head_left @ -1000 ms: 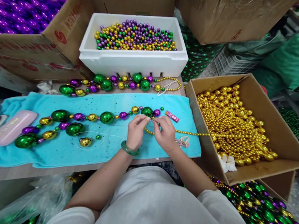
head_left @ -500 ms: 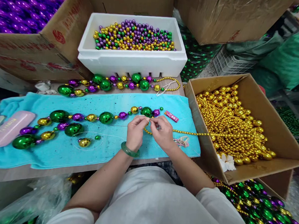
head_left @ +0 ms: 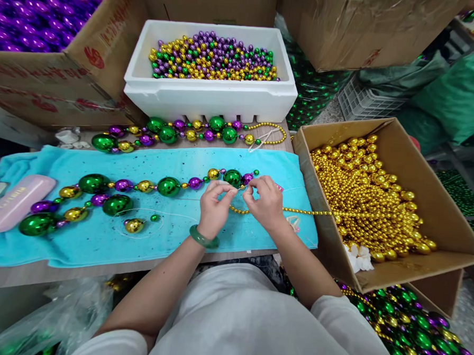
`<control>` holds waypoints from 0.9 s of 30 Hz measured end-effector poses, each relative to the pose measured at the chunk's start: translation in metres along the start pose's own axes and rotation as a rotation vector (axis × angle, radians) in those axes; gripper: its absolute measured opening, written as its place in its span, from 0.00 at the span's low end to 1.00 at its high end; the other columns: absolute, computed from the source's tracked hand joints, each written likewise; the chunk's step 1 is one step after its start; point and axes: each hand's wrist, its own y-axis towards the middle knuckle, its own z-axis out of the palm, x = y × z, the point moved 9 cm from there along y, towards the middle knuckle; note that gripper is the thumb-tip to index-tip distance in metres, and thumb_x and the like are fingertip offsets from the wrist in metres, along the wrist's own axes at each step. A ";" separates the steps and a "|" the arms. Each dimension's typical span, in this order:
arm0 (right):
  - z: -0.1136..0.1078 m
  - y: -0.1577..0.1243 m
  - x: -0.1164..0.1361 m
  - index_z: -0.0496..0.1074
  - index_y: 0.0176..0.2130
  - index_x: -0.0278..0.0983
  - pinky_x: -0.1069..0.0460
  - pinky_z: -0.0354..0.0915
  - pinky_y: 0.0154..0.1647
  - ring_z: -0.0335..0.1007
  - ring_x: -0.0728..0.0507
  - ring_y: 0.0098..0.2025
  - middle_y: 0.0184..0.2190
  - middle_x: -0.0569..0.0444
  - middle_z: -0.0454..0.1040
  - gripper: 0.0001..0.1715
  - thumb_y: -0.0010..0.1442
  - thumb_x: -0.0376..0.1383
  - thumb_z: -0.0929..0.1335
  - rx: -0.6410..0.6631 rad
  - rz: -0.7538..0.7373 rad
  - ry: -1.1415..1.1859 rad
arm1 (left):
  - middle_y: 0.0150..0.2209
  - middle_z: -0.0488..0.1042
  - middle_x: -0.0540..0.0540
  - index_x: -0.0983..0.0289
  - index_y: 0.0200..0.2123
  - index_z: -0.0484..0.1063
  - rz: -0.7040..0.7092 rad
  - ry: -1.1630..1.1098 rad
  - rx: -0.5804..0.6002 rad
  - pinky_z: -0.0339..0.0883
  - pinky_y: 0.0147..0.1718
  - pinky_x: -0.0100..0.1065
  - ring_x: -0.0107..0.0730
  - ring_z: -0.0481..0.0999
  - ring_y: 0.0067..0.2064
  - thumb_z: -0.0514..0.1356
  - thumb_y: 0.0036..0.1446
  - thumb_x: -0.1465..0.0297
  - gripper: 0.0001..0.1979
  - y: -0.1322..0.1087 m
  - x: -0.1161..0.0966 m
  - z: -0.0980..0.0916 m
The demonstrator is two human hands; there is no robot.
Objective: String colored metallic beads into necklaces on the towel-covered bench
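left hand [head_left: 214, 204]: i pinch a thin gold strand [head_left: 242, 187]
right hand [head_left: 266, 203]: i pinch its other end
beads [head_left: 168, 186]: on the towel [head_left: 178, 234]

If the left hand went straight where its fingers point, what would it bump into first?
The left hand would probably meet the right hand first; the large green bead sits close too, but depth is unclear.

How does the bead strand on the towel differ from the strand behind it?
The front strand lies on the blue towel; the rear strand lies behind it. The front strand's lower row is shorter than its upper; the rear strand's rows look nearly equal. Both mix green, purple and gold.
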 end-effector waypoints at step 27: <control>0.002 0.008 -0.045 0.75 0.34 0.36 0.52 0.64 0.42 0.72 0.45 0.39 0.35 0.51 0.78 0.08 0.60 0.32 0.65 0.522 0.209 0.339 | 0.30 0.73 0.51 0.62 0.26 0.76 -0.256 -0.228 0.115 0.63 0.39 0.34 0.31 0.70 0.35 0.65 0.46 0.66 0.05 -0.001 0.012 -0.004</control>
